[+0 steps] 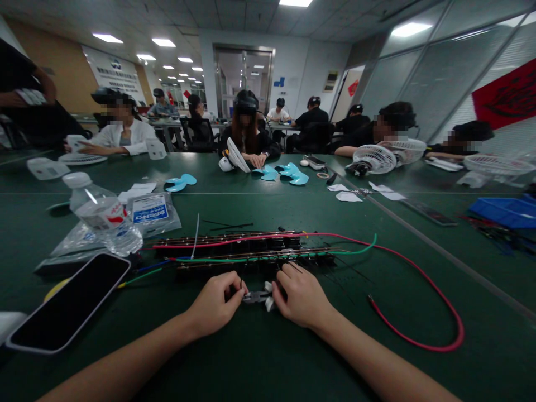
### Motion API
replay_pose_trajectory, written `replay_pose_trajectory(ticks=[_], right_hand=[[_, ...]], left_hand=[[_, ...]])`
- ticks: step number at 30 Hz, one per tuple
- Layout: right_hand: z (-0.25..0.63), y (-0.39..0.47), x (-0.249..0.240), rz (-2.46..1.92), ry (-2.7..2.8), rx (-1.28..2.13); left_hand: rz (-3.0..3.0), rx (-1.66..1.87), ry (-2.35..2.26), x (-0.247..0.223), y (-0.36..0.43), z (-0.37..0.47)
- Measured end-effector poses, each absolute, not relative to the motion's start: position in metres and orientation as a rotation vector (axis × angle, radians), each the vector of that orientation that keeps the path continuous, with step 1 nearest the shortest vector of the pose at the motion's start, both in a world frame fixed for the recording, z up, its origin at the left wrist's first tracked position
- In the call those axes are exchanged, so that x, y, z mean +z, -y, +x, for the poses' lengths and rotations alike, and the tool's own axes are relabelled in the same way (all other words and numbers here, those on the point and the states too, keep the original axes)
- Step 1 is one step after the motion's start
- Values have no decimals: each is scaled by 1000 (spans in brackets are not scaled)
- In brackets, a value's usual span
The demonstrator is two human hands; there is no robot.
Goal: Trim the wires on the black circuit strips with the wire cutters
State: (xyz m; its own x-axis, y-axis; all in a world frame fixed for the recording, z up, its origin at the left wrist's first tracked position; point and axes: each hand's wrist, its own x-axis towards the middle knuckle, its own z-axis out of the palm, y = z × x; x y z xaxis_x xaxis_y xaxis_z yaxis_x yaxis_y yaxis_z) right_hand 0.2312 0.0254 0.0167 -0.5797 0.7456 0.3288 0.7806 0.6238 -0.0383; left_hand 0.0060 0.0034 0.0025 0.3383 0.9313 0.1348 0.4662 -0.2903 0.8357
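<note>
Small cutting pliers with white handles lie between my hands, jaws toward the left. My right hand is closed around the handle end, its palm side hidden. My left hand pinches a thin black strip, which looks like a cable tie, right at the jaws. Just beyond my hands are two long black terminal strips with metal contacts. A green wire and a red wire run along them. One pale cable tie stands up from the bundle.
A phone, a water bottle and a plastic bag sit left. The red wire's loose end curls right. Black cable ties lie beyond the strips. Across the table, people work near fan parts and blue blades.
</note>
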Motion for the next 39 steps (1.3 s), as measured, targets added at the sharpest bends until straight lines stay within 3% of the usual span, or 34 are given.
replay_pose_trajectory(ticks=[39], right_hand=[[236,-23,15,-1248,2576,-81]], left_hand=[[1907,826,-1209,6,-6,7]])
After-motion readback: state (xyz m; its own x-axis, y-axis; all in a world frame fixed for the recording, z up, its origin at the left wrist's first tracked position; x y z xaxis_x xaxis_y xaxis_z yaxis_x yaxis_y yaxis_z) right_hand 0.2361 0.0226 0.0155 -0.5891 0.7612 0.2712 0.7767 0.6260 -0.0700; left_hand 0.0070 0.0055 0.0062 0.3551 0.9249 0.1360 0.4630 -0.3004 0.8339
